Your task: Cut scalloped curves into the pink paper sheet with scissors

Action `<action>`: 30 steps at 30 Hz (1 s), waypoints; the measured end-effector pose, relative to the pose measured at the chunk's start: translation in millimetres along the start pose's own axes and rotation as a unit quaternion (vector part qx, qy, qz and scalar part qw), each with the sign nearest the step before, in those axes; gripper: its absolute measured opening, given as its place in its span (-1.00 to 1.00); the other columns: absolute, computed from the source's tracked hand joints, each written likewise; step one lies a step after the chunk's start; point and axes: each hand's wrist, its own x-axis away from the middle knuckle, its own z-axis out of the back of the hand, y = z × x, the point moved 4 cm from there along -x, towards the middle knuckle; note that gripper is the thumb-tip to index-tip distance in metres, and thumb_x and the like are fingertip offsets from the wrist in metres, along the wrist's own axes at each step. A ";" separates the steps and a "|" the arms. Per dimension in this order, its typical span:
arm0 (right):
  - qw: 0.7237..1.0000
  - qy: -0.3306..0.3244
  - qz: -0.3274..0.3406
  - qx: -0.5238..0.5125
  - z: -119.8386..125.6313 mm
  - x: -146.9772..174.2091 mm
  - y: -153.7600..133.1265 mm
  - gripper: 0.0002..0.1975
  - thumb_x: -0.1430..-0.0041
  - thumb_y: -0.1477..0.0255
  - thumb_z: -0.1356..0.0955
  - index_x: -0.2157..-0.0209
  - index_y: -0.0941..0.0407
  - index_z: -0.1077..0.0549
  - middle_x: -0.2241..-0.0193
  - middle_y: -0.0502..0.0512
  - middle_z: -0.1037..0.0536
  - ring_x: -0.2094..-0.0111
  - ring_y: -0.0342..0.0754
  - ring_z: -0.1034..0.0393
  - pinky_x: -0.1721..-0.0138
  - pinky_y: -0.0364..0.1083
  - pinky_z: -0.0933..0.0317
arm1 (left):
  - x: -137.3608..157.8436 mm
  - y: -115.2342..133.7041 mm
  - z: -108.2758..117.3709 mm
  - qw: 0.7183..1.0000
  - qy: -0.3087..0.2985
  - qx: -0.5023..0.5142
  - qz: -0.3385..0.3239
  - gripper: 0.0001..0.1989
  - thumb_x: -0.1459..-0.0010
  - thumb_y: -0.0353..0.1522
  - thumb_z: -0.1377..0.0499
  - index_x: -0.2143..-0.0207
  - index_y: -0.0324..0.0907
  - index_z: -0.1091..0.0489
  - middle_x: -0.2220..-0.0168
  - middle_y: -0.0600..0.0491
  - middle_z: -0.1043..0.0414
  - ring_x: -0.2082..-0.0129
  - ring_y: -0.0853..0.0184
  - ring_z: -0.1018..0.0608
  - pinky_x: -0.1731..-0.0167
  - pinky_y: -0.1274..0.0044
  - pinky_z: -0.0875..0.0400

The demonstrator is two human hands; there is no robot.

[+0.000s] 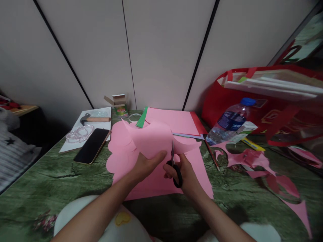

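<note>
My left hand (148, 165) grips a piece of pink paper (152, 137) by its near edge, thumb on top and the other fingers hidden beneath. In my right hand (185, 169) are scissors (178, 178) with black handles, their metal blades pointing away from me at the paper's right part. A strip of the paper curls off to the right of the blades. Under both hands lies a stack of pink sheets (161, 188). Rounded pink cut-outs (118, 161) are piled at its left side.
A phone (92, 146), beaded strands (79, 133) and a hammer (97, 119) lie left. Behind are a small box (121, 109) and coloured sheets (174, 121). Right are a pencil (212, 156), a water bottle (230, 119), pink scraps (257, 161) and a red bag (214, 97).
</note>
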 end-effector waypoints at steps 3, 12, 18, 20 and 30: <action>1.000 -0.003 0.003 -0.008 0.4 -0.5 1.2 -0.44 0.17 0.31 -0.38 0.12 0.10 -0.11 0.64 -0.15 -0.34 0.63 -0.13 -0.30 0.59 -0.13 -0.21 | -1.4 -0.7 0.6 1.000 0.001 0.005 -0.001 -0.88 0.06 -0.34 -0.18 0.47 -0.22 -0.34 0.47 0.08 -0.47 0.48 0.36 -0.48 0.51 0.55 -0.34; 1.000 0.000 -0.004 0.004 0.0 -1.8 1.3 -0.37 0.17 0.25 -0.38 0.06 0.14 -0.10 0.71 -0.18 -0.30 0.67 -0.13 -0.28 0.62 -0.13 -0.20 | -2.9 -2.6 2.5 1.000 0.008 0.011 -0.014 -0.87 0.07 -0.34 -0.20 0.50 -0.23 -0.34 0.53 0.10 -0.42 0.53 0.39 -0.44 0.56 0.57 -0.31; 1.000 0.004 -0.001 0.007 -0.6 -1.7 0.5 -0.38 0.17 0.23 -0.37 0.07 0.13 -0.11 0.71 -0.17 -0.30 0.67 -0.14 -0.27 0.62 -0.12 -0.23 | -4.1 -3.0 2.8 1.000 0.007 0.009 -0.014 -0.87 0.08 -0.33 -0.19 0.51 -0.22 -0.32 0.57 0.13 -0.37 0.55 0.40 -0.42 0.58 0.57 -0.31; 1.000 0.003 0.003 0.010 -0.3 -2.3 2.0 -0.38 0.17 0.24 -0.37 0.07 0.12 -0.11 0.71 -0.18 -0.30 0.68 -0.14 -0.26 0.63 -0.12 -0.23 | -5.4 -3.4 3.3 1.000 0.011 0.007 -0.022 -0.87 0.09 -0.34 -0.19 0.52 -0.21 -0.32 0.58 0.14 -0.35 0.56 0.40 -0.41 0.58 0.57 -0.31; 1.000 -0.008 0.022 0.013 0.3 -1.9 3.6 -0.37 0.11 0.29 -0.37 0.00 0.13 -0.08 0.73 -0.19 -0.30 0.68 -0.14 -0.28 0.64 -0.15 -0.22 | -6.2 -0.6 2.7 0.999 0.010 0.018 -0.043 -0.89 0.08 -0.36 -0.18 0.53 -0.20 -0.30 0.60 0.16 -0.31 0.58 0.43 -0.37 0.61 0.59 -0.27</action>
